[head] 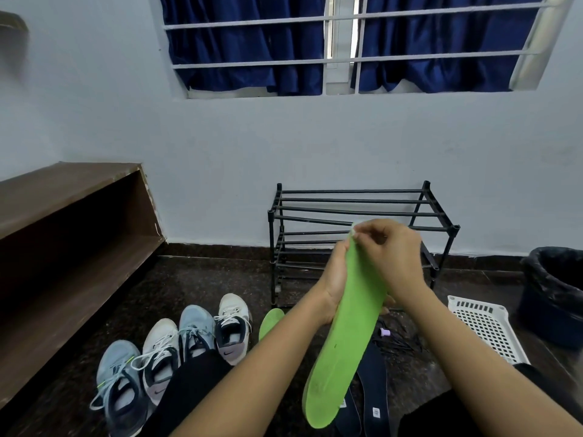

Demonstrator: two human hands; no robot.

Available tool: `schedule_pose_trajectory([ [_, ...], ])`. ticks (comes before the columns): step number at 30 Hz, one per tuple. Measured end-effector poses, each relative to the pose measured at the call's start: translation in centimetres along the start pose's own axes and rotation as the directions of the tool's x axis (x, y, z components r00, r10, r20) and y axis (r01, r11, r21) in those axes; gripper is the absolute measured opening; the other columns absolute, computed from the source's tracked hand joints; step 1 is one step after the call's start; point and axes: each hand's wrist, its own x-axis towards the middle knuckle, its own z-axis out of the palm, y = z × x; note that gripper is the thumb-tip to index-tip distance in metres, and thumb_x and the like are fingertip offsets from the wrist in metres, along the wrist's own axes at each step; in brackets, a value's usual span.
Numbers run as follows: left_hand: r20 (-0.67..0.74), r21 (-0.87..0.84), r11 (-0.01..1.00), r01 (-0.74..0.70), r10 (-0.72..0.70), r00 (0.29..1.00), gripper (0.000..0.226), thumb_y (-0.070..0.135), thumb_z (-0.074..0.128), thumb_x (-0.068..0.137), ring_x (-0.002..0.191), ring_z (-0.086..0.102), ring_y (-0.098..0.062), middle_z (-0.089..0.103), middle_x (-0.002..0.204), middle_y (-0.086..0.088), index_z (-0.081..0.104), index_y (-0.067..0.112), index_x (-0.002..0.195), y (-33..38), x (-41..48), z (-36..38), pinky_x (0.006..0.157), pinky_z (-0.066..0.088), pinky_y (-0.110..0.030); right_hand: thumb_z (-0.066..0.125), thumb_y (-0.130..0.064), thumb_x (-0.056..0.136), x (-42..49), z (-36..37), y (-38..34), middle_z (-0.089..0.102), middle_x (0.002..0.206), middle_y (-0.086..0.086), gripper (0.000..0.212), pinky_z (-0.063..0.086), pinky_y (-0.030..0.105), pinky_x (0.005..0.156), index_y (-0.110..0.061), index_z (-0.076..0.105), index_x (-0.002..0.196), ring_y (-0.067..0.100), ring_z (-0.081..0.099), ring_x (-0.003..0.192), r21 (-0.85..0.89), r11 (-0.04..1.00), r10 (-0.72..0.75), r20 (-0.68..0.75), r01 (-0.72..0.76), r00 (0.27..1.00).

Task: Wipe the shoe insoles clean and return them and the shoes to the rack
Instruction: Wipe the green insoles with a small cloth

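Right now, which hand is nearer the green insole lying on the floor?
Left. The left hand holds the raised insole just right of the floor insole; the right hand pinches the raised insole's tip, higher and farther right.

A home room: a barred window (347,42) with blue curtains (246,48), a shoe rack (362,216), sneakers (195,335).

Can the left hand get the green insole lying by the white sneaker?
Likely not yet: left hand holds the raised green insole, right hand pinching its toe. The floor insole itself lies uncovered beside the white sneaker.
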Motion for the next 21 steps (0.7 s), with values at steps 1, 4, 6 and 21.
schedule_pose_trajectory([
  [1,0.014,0.016,1.0,0.023,-0.023,1.0,0.067,0.057,0.016,0.099,0.055,0.065,-0.026,0.068,0.066,-0.012,0.065,0.011,0.091,-0.3,0.2,0.1,0.055,0.055,-0.033,0.071,-0.008,0.08,0.3,-0.2,0.3,0.07,0.08,-0.004,0.01,0.038,-0.003,0.07,-0.015,0.075,0.086,-0.007,0.057,0.07,-0.028,1.0,-0.006,-0.019,0.005,1.0],
  [4,0.027,0.022,0.999,0.033,-0.034,0.999,0.07,0.059,0.013,0.099,0.057,0.066,-0.028,0.069,0.068,-0.013,0.064,0.011,0.094,-0.4,0.4,0.0,0.058,0.055,-0.034,0.07,-0.007,0.081,0.4,-0.1,0.4,0.07,0.079,-0.007,0.012,0.036,-0.003,0.069,-0.017,0.075,0.086,-0.009,0.057,0.07,-0.054,0.999,0.006,-0.031,-0.007,1.0],
  [6,0.01,0.022,1.0,0.015,-0.015,1.0,0.068,0.056,0.015,0.099,0.058,0.065,-0.028,0.067,0.069,-0.014,0.065,0.01,0.092,-0.1,0.6,-0.2,0.056,0.055,-0.034,0.071,-0.007,0.08,0.0,0.0,-0.1,0.069,0.076,-0.007,0.012,0.038,-0.002,0.067,-0.018,0.075,0.084,-0.008,0.058,0.07,-0.016,0.999,0.029,0.003,-0.029,1.0],
  [21,-0.098,-0.078,0.995,-0.07,0.062,0.993,0.058,0.05,0.024,0.099,0.056,0.063,-0.022,0.066,0.064,-0.009,0.065,0.011,0.085,0.5,1.1,-0.9,0.052,0.051,-0.024,0.075,-0.008,0.077,-1.1,0.3,-1.0,0.068,0.074,-0.01,0.011,0.038,-0.001,0.067,-0.017,0.076,0.082,-0.009,0.058,0.066,0.021,1.0,0.002,0.093,-0.004,0.996],
])
